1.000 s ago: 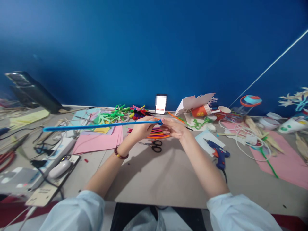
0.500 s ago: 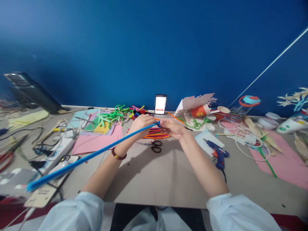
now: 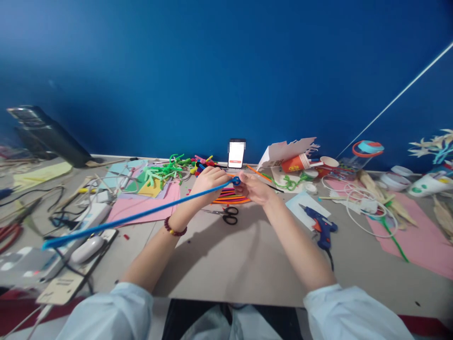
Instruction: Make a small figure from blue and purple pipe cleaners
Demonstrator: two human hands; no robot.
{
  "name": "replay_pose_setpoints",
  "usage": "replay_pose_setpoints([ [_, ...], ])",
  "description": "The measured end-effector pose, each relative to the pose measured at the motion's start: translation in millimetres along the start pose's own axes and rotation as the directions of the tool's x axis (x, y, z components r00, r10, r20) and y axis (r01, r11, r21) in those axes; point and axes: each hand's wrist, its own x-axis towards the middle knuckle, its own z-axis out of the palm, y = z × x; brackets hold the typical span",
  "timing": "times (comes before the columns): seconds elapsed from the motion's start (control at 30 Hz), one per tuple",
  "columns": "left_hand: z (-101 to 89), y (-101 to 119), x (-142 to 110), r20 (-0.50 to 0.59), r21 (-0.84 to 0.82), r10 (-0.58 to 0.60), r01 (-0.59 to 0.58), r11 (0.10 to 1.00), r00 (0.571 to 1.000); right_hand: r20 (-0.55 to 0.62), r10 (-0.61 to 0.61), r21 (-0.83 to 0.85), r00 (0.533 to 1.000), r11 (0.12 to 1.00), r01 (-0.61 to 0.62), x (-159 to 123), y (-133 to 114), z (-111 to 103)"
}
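A long blue pipe cleaner [image 3: 141, 216] stretches from between my hands out to the lower left. Its right end is curled into a small tight coil. My left hand [image 3: 211, 183] is closed on the pipe cleaner close to that coil. The fingers of my right hand [image 3: 255, 187] pinch the coiled end from the right side. Below the hands lie several orange, pink and purple pipe cleaners [image 3: 231, 200] on the table. Black-handled scissors [image 3: 230, 215] rest just under them, blades pointing left.
A phone [image 3: 236, 154] stands against the blue wall. A blue glue gun [image 3: 321, 225] lies at right beside paper cups [image 3: 294, 163] and white cable. On the left are pink paper [image 3: 141, 208], green pipe cleaners [image 3: 166, 172], a power strip [image 3: 88, 219] and a black bottle [image 3: 56, 137].
The free left end of the blue pipe cleaner has swung upward. The coil at its right end shows more plainly. Both hands have stayed in nearly the same place.
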Motion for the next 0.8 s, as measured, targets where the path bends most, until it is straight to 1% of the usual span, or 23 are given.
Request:
replay_pose_setpoints([
  [0.23, 1.9, -2.2, -1.3, -0.04, -0.006, 0.008, -0.008, 1.0, 0.999, 0.058, 0.02, -0.04, 0.998, 0.999, -0.018, 0.3, -0.5, -5.5],
  [0.4, 1.8, -2.1, -1.0, -0.033, -0.024, 0.001, -0.001, 1.0, 0.999, 0.079, 0.027, -0.048, 0.996, 0.999, -0.024, 1.3, 0.4, -8.9],
  [0.63, -2.7, 2.6, 1.3, -0.035, -0.03, -0.038, 0.037, 0.999, 0.999, 0.014, -0.025, -0.047, 1.0, 0.999, 0.025, 4.3, 2.4, -5.4],
  [0.8, 2.0, -1.6, 0.3, -0.014, -0.026, -0.014, 0.014, 1.0, 1.0, -0.02, -0.026, -0.031, 0.999, 0.999, 0.026, 2.1, 0.0, -2.2],
])
